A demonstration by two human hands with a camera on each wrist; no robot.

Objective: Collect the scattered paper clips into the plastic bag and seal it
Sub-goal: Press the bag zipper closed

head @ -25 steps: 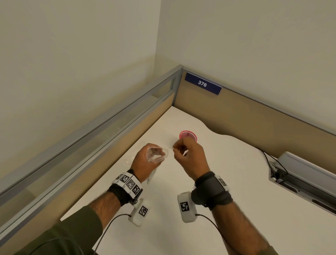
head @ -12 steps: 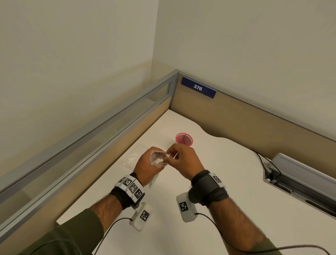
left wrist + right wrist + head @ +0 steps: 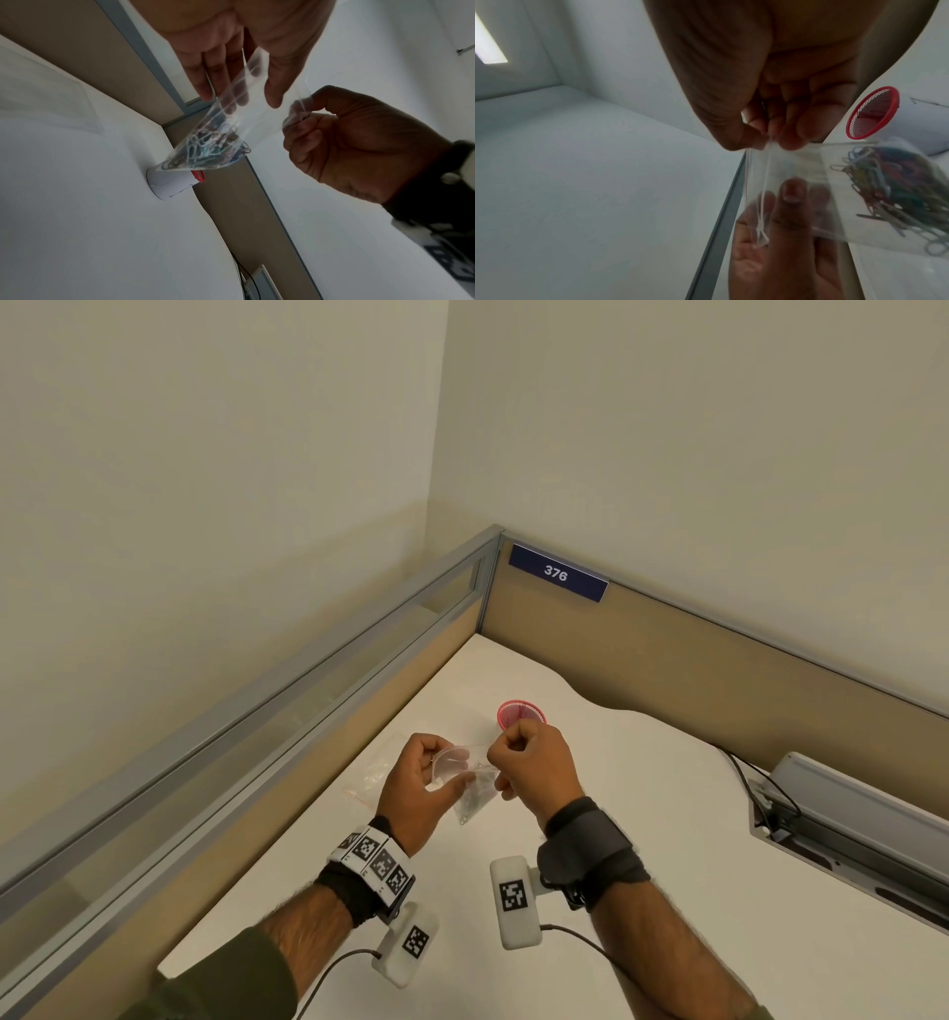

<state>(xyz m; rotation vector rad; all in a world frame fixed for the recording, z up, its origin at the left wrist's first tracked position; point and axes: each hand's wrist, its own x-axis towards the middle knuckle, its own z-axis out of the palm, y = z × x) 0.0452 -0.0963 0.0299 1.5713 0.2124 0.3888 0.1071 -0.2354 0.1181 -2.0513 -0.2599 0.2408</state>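
A small clear plastic bag [image 3: 470, 791] hangs above the white desk between both hands. Several coloured paper clips [image 3: 205, 149] lie bunched in its bottom corner, also plain in the right wrist view as a pile of clips [image 3: 895, 182]. My left hand [image 3: 452, 775] holds the left side of the bag's top, thumb in front and fingers [image 3: 791, 201] behind the film. My right hand [image 3: 494, 762] pinches the bag's right top corner [image 3: 762, 142] between thumb and fingers. The mouth stands slightly open, stretched between the two hands.
A white cup with a red mesh rim [image 3: 521, 715] stands just behind my right hand. A second flat clear bag [image 3: 372, 778] lies on the desk to the left. Partition walls [image 3: 667, 654] close the far corner; a cable tray [image 3: 847, 829] sits at right.
My right hand came in from beside the round, open bag mouth and now pinches its right top corner. The mouth has been pulled flatter between both hands.
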